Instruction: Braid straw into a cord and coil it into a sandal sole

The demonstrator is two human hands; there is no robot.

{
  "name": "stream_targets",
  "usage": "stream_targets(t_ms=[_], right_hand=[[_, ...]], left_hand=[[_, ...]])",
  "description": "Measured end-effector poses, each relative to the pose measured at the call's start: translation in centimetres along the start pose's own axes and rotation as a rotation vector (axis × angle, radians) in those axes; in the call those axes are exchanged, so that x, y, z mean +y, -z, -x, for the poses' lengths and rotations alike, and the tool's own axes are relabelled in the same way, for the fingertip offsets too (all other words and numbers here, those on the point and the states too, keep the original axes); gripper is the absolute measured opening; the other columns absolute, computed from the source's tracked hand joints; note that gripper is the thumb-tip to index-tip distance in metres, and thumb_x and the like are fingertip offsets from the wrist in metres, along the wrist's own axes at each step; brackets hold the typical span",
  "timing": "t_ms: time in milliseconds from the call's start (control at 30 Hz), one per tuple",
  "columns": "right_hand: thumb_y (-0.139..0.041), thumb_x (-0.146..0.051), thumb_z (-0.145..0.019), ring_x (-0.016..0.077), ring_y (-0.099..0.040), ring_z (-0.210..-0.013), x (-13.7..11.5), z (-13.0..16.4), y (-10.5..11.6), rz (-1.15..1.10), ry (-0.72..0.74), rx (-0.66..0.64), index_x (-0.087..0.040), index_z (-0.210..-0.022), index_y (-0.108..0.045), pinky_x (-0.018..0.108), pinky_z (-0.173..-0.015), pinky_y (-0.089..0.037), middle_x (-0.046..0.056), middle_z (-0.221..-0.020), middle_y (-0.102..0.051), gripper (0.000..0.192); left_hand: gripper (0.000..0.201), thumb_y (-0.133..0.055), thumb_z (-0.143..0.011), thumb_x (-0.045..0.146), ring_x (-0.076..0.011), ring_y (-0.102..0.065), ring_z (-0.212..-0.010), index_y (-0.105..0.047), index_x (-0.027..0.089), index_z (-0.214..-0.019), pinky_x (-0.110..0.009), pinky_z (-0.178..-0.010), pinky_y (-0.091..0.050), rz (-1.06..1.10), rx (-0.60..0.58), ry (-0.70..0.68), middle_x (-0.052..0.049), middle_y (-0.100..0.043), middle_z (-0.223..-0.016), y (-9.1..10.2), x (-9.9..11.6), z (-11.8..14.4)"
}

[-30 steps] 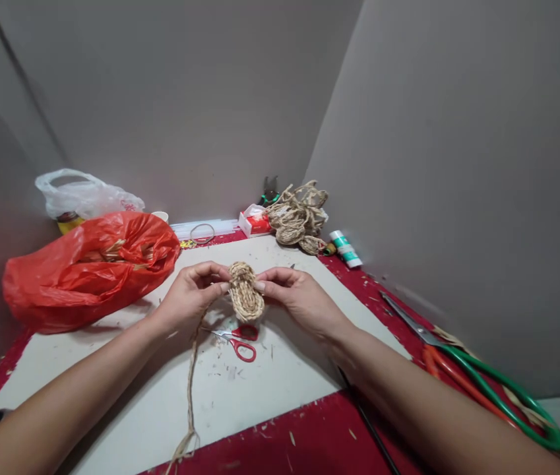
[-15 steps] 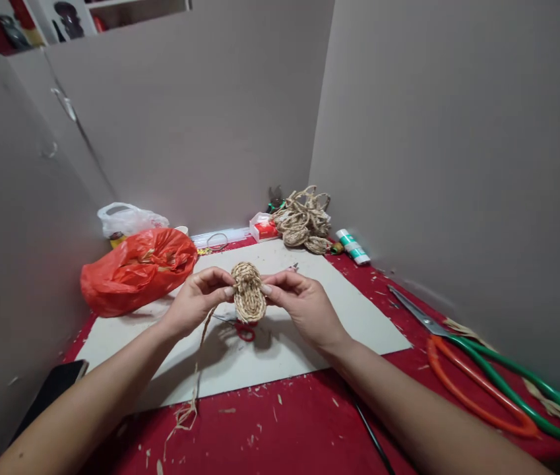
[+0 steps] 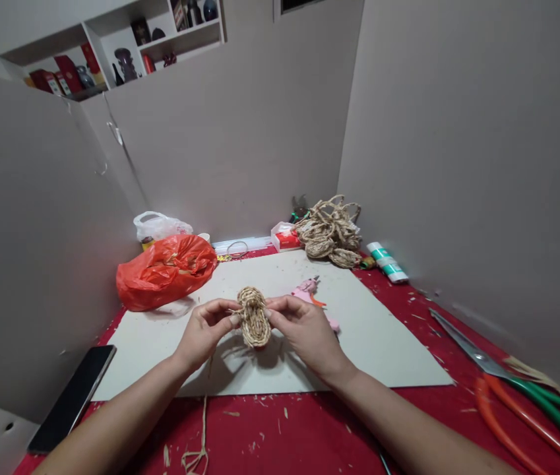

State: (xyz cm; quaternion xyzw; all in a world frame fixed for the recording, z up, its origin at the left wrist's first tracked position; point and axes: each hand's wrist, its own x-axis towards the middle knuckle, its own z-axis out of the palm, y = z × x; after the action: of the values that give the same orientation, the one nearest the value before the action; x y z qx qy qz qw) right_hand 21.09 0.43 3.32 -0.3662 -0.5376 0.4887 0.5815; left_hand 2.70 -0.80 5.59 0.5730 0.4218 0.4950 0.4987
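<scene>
Straw sandal pinched between both hands over the white board

Woven straw fills the middle of the view: a small sandal-shaped piece (image 3: pixel 254 318) held up just above the white board (image 3: pixel 359 330), with its rounded loop end pointing away from the person. The left hand (image 3: pixel 206 330) pinches the sandal's left edge between thumb and fingertips, and the right hand (image 3: pixel 304 326) grips its right edge the same way, so both hands are closed on it. A loose straw tail (image 3: pixel 204 429) hangs from the sandal's near side and trails down over the red table (image 3: pixel 309 429) toward the person.

Judging by the grip, the weaving itself looks largely finished and the piece is being checked or tightened (the tail is uncut). Any next move would call for a steady hold on one edge while the other hand deals with the tail.

Just beyond the sandal, partly behind the right hand, lies a pink glue gun (image 3: pixel 309 290). Left of the sandal sits a red plastic bag (image 3: pixel 165 270); further left, near the table edge, a dark phone (image 3: pixel 74 396). Far behind the sandal, against the partition, is a heap of finished straw pieces (image 3: pixel 330 231). Well to the sandal's right lie large scissors (image 3: pixel 507 382) with green and orange handles.
</scene>
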Motion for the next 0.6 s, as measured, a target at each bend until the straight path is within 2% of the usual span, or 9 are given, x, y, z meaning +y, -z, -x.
stream_targets(t_ms=[200,433,500,600], right_hand=[[-0.067,-0.029,-0.072,0.0167,-0.061,-0.07,0.3,-0.2,0.4,0.033,-0.008,-0.058,-0.019,-0.066,-0.064,0.031,-0.069,-0.049,0.004,-0.072,-0.068,0.012],[-0.067,-0.028,-0.073,0.0168,-0.063,-0.073,0.2,0.0,0.2,0.047,-0.021,-0.138,-0.019,-0.068,-0.066,0.033,-0.073,-0.05,0.004,-0.076,-0.07,0.01],[-0.067,-0.028,-0.072,0.0168,-0.063,-0.072,0.1,0.0,0.2,0.037,-0.014,-0.152,-0.02,-0.068,-0.066,0.033,-0.073,-0.05,0.004,-0.074,-0.069,0.01],[-0.068,-0.028,-0.072,0.0164,-0.063,-0.074,0.0,0.1,0.2,0.021,-0.008,-0.163,-0.02,-0.068,-0.066,0.033,-0.073,-0.05,0.004,-0.077,-0.069,0.01]], left_hand=[[0.022,-0.074,-0.073,0.031,-0.0152,-0.062,-0.082,-0.068,0.017,-0.088,-0.028,-0.078,-0.051,-0.058,0.093,-0.149,-0.004,-0.069,-0.089,-0.1,0.2,-0.3],[0.023,-0.069,-0.079,0.029,-0.0168,-0.062,-0.09,-0.069,0.017,-0.098,-0.028,-0.081,-0.049,-0.268,-0.127,-0.173,-0.008,-0.068,-0.105,1.0,1.1,-0.7],[0.021,-0.068,-0.079,0.03,-0.0155,-0.06,-0.085,-0.069,0.016,-0.094,-0.027,-0.077,-0.048,-0.291,-0.163,-0.142,-0.008,-0.068,-0.101,1.1,1.3,-0.7],[0.019,-0.068,-0.079,0.033,-0.0126,-0.056,-0.074,-0.068,0.014,-0.084,-0.026,-0.072,-0.045,-0.209,-0.195,-0.055,-0.005,-0.067,-0.086,1.2,1.4,-0.8]])
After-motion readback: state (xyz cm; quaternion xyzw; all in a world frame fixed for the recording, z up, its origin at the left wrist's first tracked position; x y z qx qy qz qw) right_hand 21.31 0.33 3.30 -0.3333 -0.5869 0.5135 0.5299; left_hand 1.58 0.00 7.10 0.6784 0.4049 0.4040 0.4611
